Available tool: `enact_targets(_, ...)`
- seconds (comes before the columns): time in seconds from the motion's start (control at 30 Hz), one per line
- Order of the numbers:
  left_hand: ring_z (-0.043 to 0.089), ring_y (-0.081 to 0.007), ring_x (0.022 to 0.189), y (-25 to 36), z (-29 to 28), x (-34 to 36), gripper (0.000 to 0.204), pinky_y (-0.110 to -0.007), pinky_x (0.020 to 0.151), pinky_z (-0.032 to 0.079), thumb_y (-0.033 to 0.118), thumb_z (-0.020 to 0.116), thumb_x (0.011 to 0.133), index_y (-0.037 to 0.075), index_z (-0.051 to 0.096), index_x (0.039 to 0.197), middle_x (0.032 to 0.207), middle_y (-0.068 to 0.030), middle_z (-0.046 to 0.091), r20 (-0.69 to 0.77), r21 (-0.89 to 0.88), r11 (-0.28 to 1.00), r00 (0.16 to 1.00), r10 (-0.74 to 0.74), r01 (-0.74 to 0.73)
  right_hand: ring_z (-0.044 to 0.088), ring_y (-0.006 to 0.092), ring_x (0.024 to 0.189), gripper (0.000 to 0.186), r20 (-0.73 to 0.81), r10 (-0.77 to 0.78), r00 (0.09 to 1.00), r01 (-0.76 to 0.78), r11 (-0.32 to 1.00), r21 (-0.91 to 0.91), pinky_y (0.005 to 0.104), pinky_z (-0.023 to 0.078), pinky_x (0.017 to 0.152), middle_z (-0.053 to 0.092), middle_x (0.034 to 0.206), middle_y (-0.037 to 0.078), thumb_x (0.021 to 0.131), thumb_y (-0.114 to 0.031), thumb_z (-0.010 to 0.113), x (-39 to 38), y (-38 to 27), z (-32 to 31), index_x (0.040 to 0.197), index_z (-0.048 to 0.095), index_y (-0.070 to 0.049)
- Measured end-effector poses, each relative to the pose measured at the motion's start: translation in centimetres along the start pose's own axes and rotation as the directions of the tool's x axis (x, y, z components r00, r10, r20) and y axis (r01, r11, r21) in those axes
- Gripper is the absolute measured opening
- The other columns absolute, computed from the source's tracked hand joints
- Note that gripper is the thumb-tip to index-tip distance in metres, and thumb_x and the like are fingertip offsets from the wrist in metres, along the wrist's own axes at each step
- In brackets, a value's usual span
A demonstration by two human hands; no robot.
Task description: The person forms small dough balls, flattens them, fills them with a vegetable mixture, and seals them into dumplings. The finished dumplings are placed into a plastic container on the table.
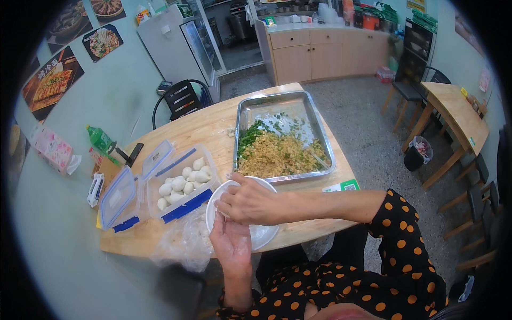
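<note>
My right hand [242, 202] and my left hand [230, 240] meet over a white bowl [264, 236]. The right hand's fingers are bent and pressed together above the left hand's fingertips; whatever they hold is hidden. To their left, an open plastic container [204, 196] with blue clips holds several white dough balls [189, 186]. Behind the bowl, a steel tray [322, 133] holds chopped greens [250, 136] and a yellowish crumbly mixture [274, 154]. A crumpled clear plastic bag [181, 245] lies left of my left hand.
The wooden table [192, 120] has a green bottle [98, 138], tissue packs and a card at its edges. A black chair [176, 104] stands behind it. A second table [458, 106], stools and a bin [416, 160] are right; a fridge [170, 42] and counter [330, 48] are behind.
</note>
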State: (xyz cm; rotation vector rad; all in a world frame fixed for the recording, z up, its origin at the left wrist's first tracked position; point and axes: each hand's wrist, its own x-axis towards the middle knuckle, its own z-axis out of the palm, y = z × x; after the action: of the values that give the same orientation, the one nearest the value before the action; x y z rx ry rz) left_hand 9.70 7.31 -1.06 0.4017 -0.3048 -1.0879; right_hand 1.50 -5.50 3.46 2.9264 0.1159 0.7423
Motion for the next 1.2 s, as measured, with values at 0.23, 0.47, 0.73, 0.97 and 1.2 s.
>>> enact_targets(0.23,0.054,-0.025,0.131,-0.2,-0.5,-0.1,0.038,-0.042,0.112,0.043,0.015,0.035,0.109,-0.002,0.046,0.141,0.142,-0.0149,0.054,-0.038,-0.07,0.997,0.999,0.004,-0.007,0.065,0.0291,0.082,0.014,-0.225,0.048,0.973,0.066,0.878,0.474,0.0442,0.044,0.083,0.063,0.085,0.009,0.072,-0.003,0.066,0.2,0.2,1.2,0.086,0.062,-0.002)
enact_targets(0.47,0.057,-0.0198,0.125,-0.1,-0.7,-0.3,0.035,-0.038,0.106,0.046,0.02,0.039,0.11,0.003,0.049,0.139,0.136,-0.0083,0.059,-0.128,-0.043,0.999,0.992,0.004,-0.01,0.062,0.0281,0.088,0.017,-0.222,0.031,0.975,0.107,0.806,0.582,0.0388,0.041,0.083,0.063,0.088,0.01,0.07,-0.002,0.067,0.8,-0.1,1.3,0.086,0.063,-0.003)
enact_targets(0.73,0.055,-0.0208,0.128,0.3,-1.0,-0.3,0.036,-0.038,0.109,0.044,0.021,0.042,0.109,0.002,0.049,0.139,0.137,-0.0089,0.058,-0.031,-0.094,0.995,0.999,0.014,-0.017,0.062,0.0271,0.089,0.018,-0.245,-0.041,0.969,0.155,0.87,0.468,0.0425,0.044,0.084,0.061,0.087,0.009,0.077,-0.005,0.067,1.5,-0.2,1.6,0.094,0.063,-0.004)
enact_targets(0.97,0.051,-0.0216,0.134,0.3,-0.5,-0.3,0.038,-0.04,0.113,0.04,0.021,0.042,0.109,0.002,0.048,0.142,0.142,-0.0093,0.055,-0.068,0.055,0.998,0.997,0.039,-0.035,0.067,0.0274,0.096,0.04,-0.134,0.021,0.991,0.015,0.964,0.265,0.0488,0.047,0.096,0.066,0.094,0.01,0.079,-0.011,0.067,0.7,-0.1,1.6,0.119,0.062,-0.003)
enact_targets(1.2,0.049,-0.0211,0.135,-0.4,0.1,-0.4,0.039,-0.041,0.114,0.038,0.022,0.039,0.11,0.005,0.044,0.144,0.145,-0.0094,0.051,-0.088,0.057,0.996,0.993,0.08,-0.076,0.07,0.0263,0.098,0.048,-0.189,0.076,0.979,-0.027,0.968,0.248,0.0481,0.042,0.1,0.073,0.099,0.011,0.074,-0.006,0.071,-0.6,0.3,1.2,0.121,0.068,-0.005)
